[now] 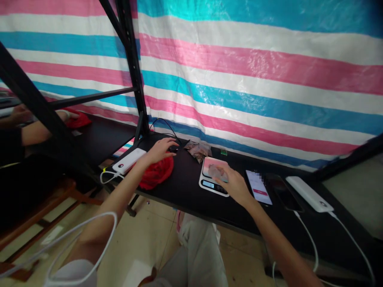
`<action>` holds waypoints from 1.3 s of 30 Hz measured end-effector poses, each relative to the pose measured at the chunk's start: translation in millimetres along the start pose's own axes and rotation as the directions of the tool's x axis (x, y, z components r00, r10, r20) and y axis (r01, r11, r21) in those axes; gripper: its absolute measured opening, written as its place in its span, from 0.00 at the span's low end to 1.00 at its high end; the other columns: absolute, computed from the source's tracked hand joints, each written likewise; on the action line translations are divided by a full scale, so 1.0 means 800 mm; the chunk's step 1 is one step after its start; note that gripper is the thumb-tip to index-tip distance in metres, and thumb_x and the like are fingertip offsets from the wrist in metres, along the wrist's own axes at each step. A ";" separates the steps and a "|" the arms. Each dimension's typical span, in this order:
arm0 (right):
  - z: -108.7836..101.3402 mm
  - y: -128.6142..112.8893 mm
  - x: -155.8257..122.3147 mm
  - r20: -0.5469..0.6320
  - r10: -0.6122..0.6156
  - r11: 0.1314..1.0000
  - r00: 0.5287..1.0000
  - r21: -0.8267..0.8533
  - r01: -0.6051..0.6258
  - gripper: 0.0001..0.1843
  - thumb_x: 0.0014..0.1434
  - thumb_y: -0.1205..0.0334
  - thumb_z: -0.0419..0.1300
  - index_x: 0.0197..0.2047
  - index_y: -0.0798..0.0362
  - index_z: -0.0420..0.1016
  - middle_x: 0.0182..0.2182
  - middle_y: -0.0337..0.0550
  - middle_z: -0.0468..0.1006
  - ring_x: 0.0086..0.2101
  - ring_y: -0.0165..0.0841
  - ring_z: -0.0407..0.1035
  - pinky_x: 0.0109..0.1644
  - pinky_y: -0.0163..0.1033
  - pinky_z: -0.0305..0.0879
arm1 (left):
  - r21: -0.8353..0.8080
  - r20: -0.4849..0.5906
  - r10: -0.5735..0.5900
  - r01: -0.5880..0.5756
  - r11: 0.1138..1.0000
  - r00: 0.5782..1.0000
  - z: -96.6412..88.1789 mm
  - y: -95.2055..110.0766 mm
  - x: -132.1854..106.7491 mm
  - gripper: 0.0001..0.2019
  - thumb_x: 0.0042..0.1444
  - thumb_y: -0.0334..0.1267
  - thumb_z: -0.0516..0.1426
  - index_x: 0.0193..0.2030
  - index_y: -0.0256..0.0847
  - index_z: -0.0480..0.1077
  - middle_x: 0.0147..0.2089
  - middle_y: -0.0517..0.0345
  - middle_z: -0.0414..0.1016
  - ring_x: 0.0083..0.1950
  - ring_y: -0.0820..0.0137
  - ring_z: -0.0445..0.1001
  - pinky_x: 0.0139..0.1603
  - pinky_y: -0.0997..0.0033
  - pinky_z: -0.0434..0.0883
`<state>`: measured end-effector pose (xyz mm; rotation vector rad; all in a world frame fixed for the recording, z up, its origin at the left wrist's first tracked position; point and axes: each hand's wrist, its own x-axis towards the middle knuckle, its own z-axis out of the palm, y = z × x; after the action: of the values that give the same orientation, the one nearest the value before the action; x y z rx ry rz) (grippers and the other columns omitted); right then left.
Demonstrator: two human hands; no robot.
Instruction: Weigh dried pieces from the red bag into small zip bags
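My right hand [235, 183] has its fingers closed on a small clear plastic bag [216, 171] at the top of a white digital scale [205, 184]. The bag's contents are too blurred to name. The scale's small display is lit. My left hand [163, 150] is over the back of a crumpled red bag [157, 174], fingers curved and apart. A small dark thing [172, 149] shows by its fingertips; whether they touch it I cannot tell. Behind the scale lie several small clear packets [199, 150] with brownish contents.
A lit phone [259, 187], a dark phone [285, 193] and a white power bank [309, 194] with cables lie to the right. Another white power bank [129, 160] is at left. A black metal post [131, 56] rises beyond it. Another person's arm [38, 131] reaches over the neighbouring table.
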<state>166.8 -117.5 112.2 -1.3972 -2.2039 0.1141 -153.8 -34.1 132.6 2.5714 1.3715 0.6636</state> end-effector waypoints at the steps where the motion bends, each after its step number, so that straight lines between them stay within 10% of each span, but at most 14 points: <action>1: 0.013 -0.013 0.005 0.023 -0.021 0.997 1.000 0.076 0.019 0.17 0.53 0.57 0.58 0.47 0.48 0.68 0.40 0.42 0.75 0.39 0.38 0.69 0.42 0.42 0.62 | 0.013 0.056 -0.025 0.024 1.000 0.998 -0.007 -0.017 -0.007 0.25 0.48 0.43 0.59 0.54 0.44 0.64 0.61 0.49 0.58 0.62 0.60 0.56 0.59 0.57 0.53; 8: 0.095 -0.133 0.036 0.133 -0.256 0.854 0.958 0.496 0.159 0.18 0.56 0.60 0.57 0.49 0.49 0.62 0.44 0.42 0.72 0.44 0.34 0.66 0.47 0.40 0.61 | 0.087 0.361 -0.153 0.130 0.988 0.920 0.009 -0.064 -0.022 0.44 0.32 0.39 0.66 0.60 0.47 0.56 0.55 0.48 0.68 0.56 0.55 0.65 0.56 0.55 0.56; 14: 0.149 -0.198 0.042 0.168 -0.326 0.883 0.930 0.405 0.236 0.18 0.59 0.61 0.54 0.52 0.52 0.58 0.45 0.48 0.72 0.43 0.37 0.68 0.46 0.41 0.60 | 0.175 0.378 -0.213 0.157 0.972 0.901 0.013 -0.048 -0.015 0.12 0.36 0.31 0.63 0.33 0.42 0.74 0.36 0.52 0.76 0.45 0.56 0.72 0.48 0.64 0.63; 23: 0.161 -0.141 0.033 0.149 -0.207 0.977 0.967 0.076 0.197 0.15 0.59 0.59 0.54 0.49 0.53 0.61 0.41 0.47 0.75 0.42 0.37 0.68 0.49 0.45 0.52 | 0.075 0.219 -0.213 0.201 0.977 0.952 0.003 -0.051 -0.027 0.17 0.51 0.25 0.46 0.48 0.35 0.60 0.38 0.49 0.73 0.40 0.64 0.73 0.41 0.69 0.65; 30: 0.149 -0.103 0.034 0.163 -0.176 0.982 0.971 -0.044 0.186 0.13 0.55 0.65 0.55 0.45 0.51 0.63 0.37 0.43 0.76 0.41 0.38 0.68 0.56 0.51 0.44 | -0.026 0.255 -0.244 0.259 0.966 0.935 0.019 -0.028 -0.048 0.35 0.40 0.51 0.61 0.53 0.35 0.58 0.42 0.43 0.74 0.42 0.58 0.73 0.40 0.68 0.66; 35: 0.151 -0.102 0.028 0.176 -0.163 0.973 0.971 -0.134 0.188 0.15 0.53 0.69 0.56 0.45 0.51 0.64 0.36 0.44 0.75 0.40 0.39 0.68 0.57 0.51 0.44 | 0.066 0.328 -0.223 0.213 0.975 0.918 0.045 -0.025 -0.062 0.16 0.42 0.46 0.60 0.35 0.37 0.72 0.38 0.45 0.76 0.44 0.57 0.73 0.43 0.69 0.65; 39: 0.150 -0.107 0.028 0.180 -0.132 0.974 0.975 -0.160 0.161 0.14 0.53 0.69 0.55 0.44 0.52 0.64 0.35 0.45 0.75 0.40 0.39 0.68 0.56 0.50 0.46 | -0.050 0.243 -0.242 0.261 0.964 0.939 0.054 -0.022 -0.068 0.13 0.50 0.34 0.52 0.43 0.38 0.70 0.42 0.48 0.75 0.45 0.62 0.73 0.45 0.70 0.65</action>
<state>33.3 -113.4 46.8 -1.3510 -2.5017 -0.0140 -174.0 -65.8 71.3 2.2699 1.5208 0.3520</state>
